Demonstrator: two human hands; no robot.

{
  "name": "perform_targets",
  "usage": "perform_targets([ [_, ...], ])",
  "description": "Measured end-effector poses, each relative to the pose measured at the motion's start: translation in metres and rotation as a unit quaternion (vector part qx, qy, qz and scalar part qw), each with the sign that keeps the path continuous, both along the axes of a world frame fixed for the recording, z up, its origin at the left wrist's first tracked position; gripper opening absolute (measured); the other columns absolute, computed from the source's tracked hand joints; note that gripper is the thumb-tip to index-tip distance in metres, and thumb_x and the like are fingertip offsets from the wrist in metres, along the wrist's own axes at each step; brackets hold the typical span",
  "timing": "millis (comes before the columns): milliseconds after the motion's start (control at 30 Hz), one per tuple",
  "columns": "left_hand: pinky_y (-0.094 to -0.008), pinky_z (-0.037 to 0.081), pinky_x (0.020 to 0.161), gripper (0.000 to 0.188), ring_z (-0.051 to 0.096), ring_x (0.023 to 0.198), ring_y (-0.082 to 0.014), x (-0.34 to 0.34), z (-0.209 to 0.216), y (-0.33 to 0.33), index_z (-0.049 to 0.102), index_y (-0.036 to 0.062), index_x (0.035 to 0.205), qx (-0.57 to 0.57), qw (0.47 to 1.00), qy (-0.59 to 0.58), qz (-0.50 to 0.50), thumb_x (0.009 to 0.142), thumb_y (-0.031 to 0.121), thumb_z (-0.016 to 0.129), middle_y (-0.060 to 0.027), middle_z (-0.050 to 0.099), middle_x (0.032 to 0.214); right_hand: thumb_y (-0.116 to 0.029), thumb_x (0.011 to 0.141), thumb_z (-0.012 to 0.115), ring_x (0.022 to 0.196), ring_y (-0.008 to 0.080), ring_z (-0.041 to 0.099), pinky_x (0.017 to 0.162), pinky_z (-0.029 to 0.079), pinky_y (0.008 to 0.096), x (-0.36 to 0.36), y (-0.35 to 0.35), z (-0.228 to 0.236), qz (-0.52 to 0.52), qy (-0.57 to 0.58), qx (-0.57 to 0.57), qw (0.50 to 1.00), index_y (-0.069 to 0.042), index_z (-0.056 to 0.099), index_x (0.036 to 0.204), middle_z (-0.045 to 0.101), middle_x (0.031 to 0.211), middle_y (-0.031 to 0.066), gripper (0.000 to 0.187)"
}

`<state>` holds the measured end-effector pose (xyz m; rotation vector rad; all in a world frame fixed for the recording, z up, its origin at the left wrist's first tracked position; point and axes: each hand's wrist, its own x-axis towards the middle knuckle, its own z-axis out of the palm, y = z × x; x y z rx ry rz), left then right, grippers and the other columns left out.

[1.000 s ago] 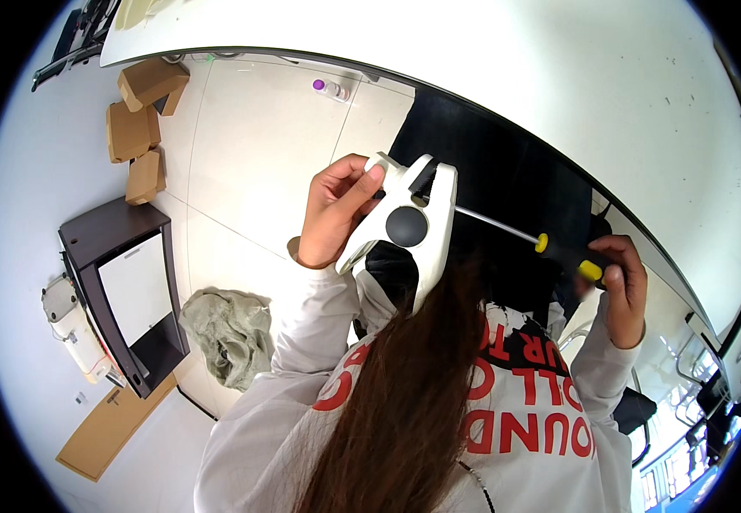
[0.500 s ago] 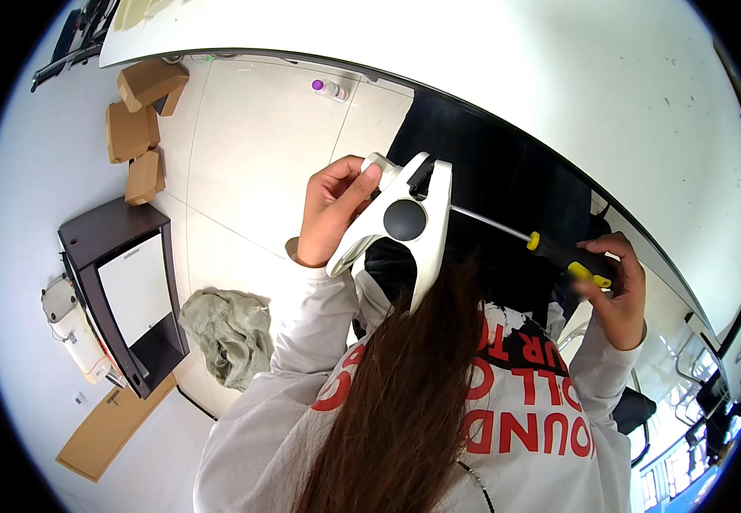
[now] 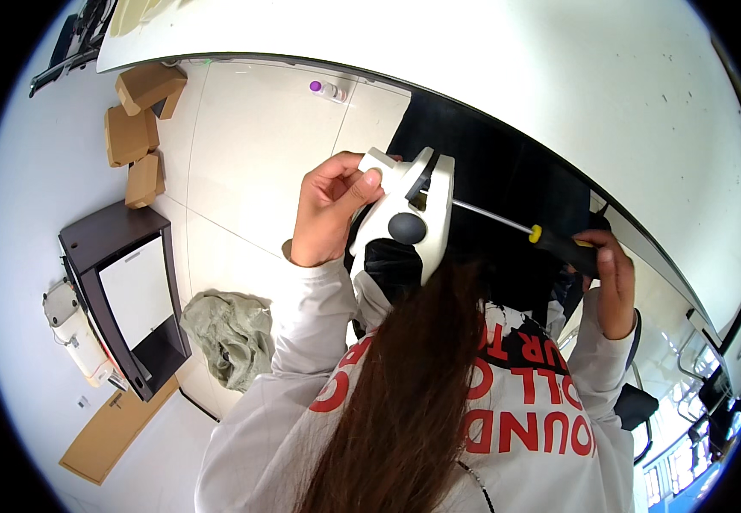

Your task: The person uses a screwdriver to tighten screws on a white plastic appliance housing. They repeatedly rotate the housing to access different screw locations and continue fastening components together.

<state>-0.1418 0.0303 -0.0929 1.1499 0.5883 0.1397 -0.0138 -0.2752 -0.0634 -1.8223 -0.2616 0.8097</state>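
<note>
My left hand [image 3: 328,209] is closed round the knob-like end of a white plastic clamp [image 3: 396,201], with the thumb on its near side. The clamp has a round black cap at its pivot and dark pads between its jaws; my hair hides its lower end. From the right, a screwdriver [image 3: 558,248] with a black and yellow handle points at the clamp. Its metal shaft meets the clamp's right jaw, where the tip is out of sight. Wrapped round the handle's rear end are the fingers of my right hand [image 3: 611,278].
A white table [image 3: 473,51] with a dark edge curves across the far side. On the pale floor stand a small purple-capped bottle [image 3: 328,90], several cardboard boxes [image 3: 131,137] and a dark cabinet [image 3: 114,224]. A crumpled grey-green cloth or bag [image 3: 227,338] lies at the left.
The clamp has turned in my left hand, so its lower arms show less. My right hand has rolled round the screwdriver handle, its fingers now closed more tightly. The screwdriver stays against the clamp.
</note>
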Motion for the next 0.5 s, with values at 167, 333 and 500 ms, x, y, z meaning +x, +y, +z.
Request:
perform_targets([
  [167, -0.0184, 0.045, 0.062, 0.012, 0.055, 0.067, -0.0059, 0.000, -0.003, -0.001, 0.058, -0.0015, 0.090, -0.037, 0.998, 0.034, 0.034, 0.083, 0.008, 0.058, -0.0033, 0.060, 0.076, -0.017, 0.081, 0.052, 0.076, 0.0109, 0.048, 0.058, 0.037, 0.0194, -0.003, 0.002, 0.005, 0.067, -0.015, -0.009, 0.998, -0.004, 0.051, 0.102, 0.051, 0.093, 0.0055, 0.025],
  [333, -0.0170, 0.046, 0.063, 0.011, 0.054, 0.069, -0.0041, 0.000, -0.003, -0.001, 0.057, -0.0006, 0.088, -0.028, 0.998, 0.059, 0.012, 0.083, 0.010, 0.058, -0.0009, 0.058, 0.076, -0.003, 0.065, 0.066, 0.097, 0.0186, 0.048, 0.080, 0.040, 0.0269, 0.000, 0.001, 0.001, 0.078, -0.091, 0.009, 0.993, -0.004, 0.046, 0.107, 0.044, 0.104, 0.0081, 0.046],
  [500, -0.0169, 0.046, 0.065, 0.013, 0.053, 0.071, -0.0038, -0.003, -0.006, 0.002, 0.056, 0.0000, 0.087, -0.041, 0.998, 0.048, -0.002, 0.083, 0.012, 0.058, -0.0003, 0.058, 0.077, -0.002, 0.064, 0.068, 0.094, 0.0192, 0.050, 0.084, 0.039, 0.0274, 0.004, -0.002, 0.002, 0.023, -0.094, 0.028, 0.995, -0.003, 0.052, 0.099, 0.049, 0.097, 0.0084, 0.038],
])
